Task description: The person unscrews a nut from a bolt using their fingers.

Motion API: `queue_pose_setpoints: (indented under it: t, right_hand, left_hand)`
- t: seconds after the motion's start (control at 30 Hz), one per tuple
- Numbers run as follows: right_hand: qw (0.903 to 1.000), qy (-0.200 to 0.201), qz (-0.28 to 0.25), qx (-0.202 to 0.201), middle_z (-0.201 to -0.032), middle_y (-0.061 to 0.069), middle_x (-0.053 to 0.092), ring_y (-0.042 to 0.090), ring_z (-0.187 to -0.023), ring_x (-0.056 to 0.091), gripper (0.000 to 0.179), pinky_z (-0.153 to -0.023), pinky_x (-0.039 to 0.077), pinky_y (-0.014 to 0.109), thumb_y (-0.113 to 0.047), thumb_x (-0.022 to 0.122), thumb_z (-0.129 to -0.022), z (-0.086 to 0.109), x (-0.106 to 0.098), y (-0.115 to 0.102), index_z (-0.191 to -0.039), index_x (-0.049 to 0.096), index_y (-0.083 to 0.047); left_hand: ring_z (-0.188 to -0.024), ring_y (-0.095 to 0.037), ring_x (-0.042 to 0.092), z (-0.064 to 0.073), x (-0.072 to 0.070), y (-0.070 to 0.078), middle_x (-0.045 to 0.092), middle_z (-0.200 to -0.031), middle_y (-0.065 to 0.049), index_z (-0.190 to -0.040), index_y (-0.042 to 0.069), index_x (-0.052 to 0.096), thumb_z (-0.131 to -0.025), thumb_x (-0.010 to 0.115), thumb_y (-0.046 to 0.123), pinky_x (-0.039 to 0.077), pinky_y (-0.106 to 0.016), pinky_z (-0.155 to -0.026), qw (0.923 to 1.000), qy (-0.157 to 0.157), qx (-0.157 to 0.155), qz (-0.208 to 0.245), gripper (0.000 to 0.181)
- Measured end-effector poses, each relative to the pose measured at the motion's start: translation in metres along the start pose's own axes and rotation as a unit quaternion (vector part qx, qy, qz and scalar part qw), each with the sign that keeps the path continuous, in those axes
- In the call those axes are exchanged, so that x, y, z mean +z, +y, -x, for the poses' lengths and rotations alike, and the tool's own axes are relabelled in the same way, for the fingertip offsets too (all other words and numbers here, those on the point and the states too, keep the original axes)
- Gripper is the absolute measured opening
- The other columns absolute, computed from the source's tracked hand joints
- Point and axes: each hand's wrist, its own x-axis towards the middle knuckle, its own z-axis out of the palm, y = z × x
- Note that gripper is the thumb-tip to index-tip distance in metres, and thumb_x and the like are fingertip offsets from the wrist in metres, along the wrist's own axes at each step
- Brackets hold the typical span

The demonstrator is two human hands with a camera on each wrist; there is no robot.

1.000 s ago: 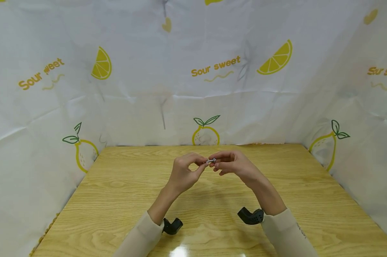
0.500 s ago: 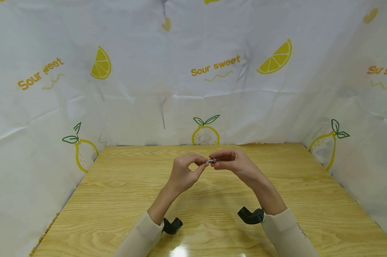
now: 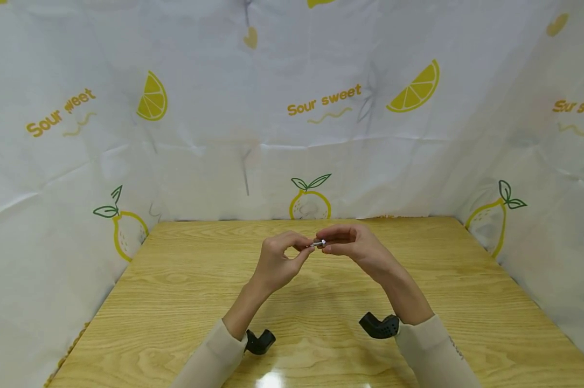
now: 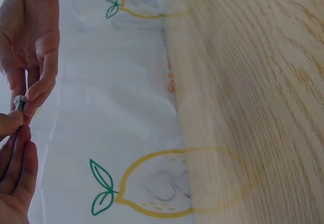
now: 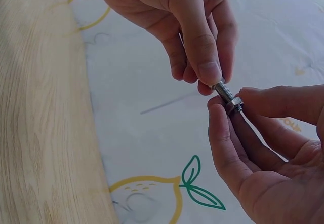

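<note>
A small silver bolt point(image 5: 223, 90) is held up above the table, between my two hands. My left hand point(image 3: 278, 261) pinches one end of it between thumb and fingertips, and its fingers cover that end. On the other end sits a hex nut point(image 5: 235, 105). My right hand point(image 3: 357, 249) has its thumb and fingers curled round the nut, thumb tip on one side and fingertips on the other. In the left wrist view the bolt point(image 4: 19, 105) shows small between both hands' fingertips.
Below the hands lies a wooden tabletop point(image 3: 200, 302). White cloth point(image 3: 200, 161) printed with lemons and lettering stands around its back and sides. Each wrist bears a black camera mount point(image 3: 380, 325) by the beige sleeve point(image 3: 430, 350).
My right fingers have shifted slightly round the nut; the lower fingers that showed beneath the thumb are now hidden. The left hand stays in place, still pinching the bolt.
</note>
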Motion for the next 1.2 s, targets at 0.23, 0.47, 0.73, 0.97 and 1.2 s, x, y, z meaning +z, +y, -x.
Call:
queue_pose_setpoints:
  t: [0.23, 0.47, 0.73, 0.97, 1.2]
  right_hand:
    - [0.9999, -0.006, -0.009, -0.012, -0.132, 0.019, 0.069, 0.013, -0.109, 0.072, 0.037, -0.100, 0.058, 0.032, 0.000, 0.062, -0.100, -0.0003, -0.0013, 0.0012, -0.135, 0.060, 0.010]
    - [0.9995, 0.000, -0.024, -0.018, -0.130, 0.015, 0.070, 0.014, -0.110, 0.072, 0.038, -0.097, 0.059, 0.030, 0.001, 0.064, -0.099, -0.0003, -0.0027, 0.0020, -0.135, 0.058, 0.011]
    - [0.9997, 0.015, -0.020, 0.002, -0.124, 0.012, 0.073, 0.022, -0.113, 0.073, 0.036, -0.099, 0.060, 0.035, -0.012, 0.064, -0.102, -0.0019, -0.0022, 0.0031, -0.131, 0.062, 0.010]
    - [0.9939, 0.010, 0.013, 0.109, -0.084, 0.003, 0.072, 0.014, -0.068, 0.067, 0.051, -0.067, 0.060, 0.030, -0.045, 0.052, -0.108, -0.0047, 0.0013, 0.0015, -0.104, 0.071, 0.003]
    - [0.9940, -0.011, 0.027, 0.106, -0.071, -0.001, 0.062, 0.010, -0.054, 0.050, 0.042, -0.053, 0.045, 0.024, -0.038, 0.053, -0.109, -0.0045, 0.0016, 0.0031, -0.090, 0.070, -0.004]
  left_hand:
    - [-0.078, -0.016, 0.075, 0.0010, 0.0004, -0.0007, 0.079, -0.087, -0.007, -0.094, 0.004, 0.079, -0.087, 0.081, 0.001, 0.060, -0.022, -0.067, 1.0000, 0.001, -0.009, 0.001, 0.007]
    - [-0.078, -0.017, 0.076, 0.0006, 0.0012, -0.0002, 0.079, -0.087, -0.007, -0.093, 0.004, 0.079, -0.087, 0.081, 0.000, 0.059, -0.019, -0.067, 0.9999, 0.000, -0.011, 0.006, 0.008]
    - [-0.075, -0.016, 0.075, -0.0003, 0.0018, 0.0007, 0.078, -0.085, -0.007, -0.092, 0.002, 0.079, -0.086, 0.080, -0.003, 0.059, -0.019, -0.065, 0.9999, 0.005, 0.009, 0.007, 0.008]
    - [-0.074, -0.015, 0.075, 0.0005, 0.0011, 0.0027, 0.078, -0.084, -0.008, -0.092, 0.003, 0.078, -0.086, 0.080, -0.002, 0.060, -0.022, -0.066, 0.9999, 0.009, 0.004, -0.007, 0.008]
    - [-0.074, -0.015, 0.074, -0.0003, 0.0014, 0.0030, 0.078, -0.084, -0.008, -0.092, 0.002, 0.078, -0.088, 0.079, -0.002, 0.062, -0.028, -0.065, 0.9999, 0.008, 0.007, -0.002, 0.006]
